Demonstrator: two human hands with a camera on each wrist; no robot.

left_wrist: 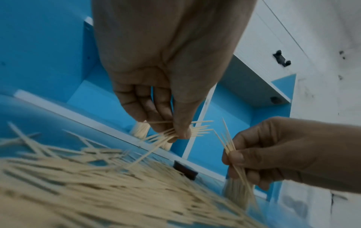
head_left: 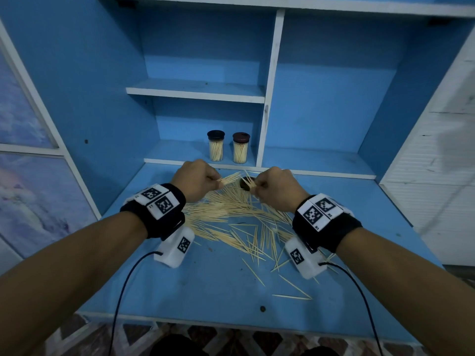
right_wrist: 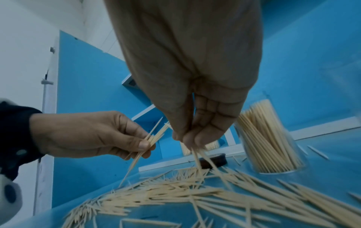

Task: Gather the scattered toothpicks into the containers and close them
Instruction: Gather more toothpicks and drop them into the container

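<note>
A wide scatter of wooden toothpicks [head_left: 231,211] covers the blue desk [head_left: 205,286]. My left hand [head_left: 198,183] pinches a small bundle of toothpicks [left_wrist: 199,128] between thumb and fingers above the pile. My right hand [head_left: 275,188] pinches another bundle [right_wrist: 203,155] that hangs down toward the pile. A dark lid [head_left: 245,182] lies on the desk between the two hands. An open clear container [right_wrist: 269,138] partly filled with toothpicks stands on the desk just right of my right hand. Two lidded containers [head_left: 215,146] [head_left: 241,148] full of toothpicks stand on the low shelf behind.
White-edged blue shelves [head_left: 198,91] and a vertical divider [head_left: 270,98] rise behind the desk. A low white ledge [head_left: 334,173] marks the back of the desk. Loose toothpicks [head_left: 290,295] reach toward the front edge. Wrist-camera cables [head_left: 123,286] trail over the desk.
</note>
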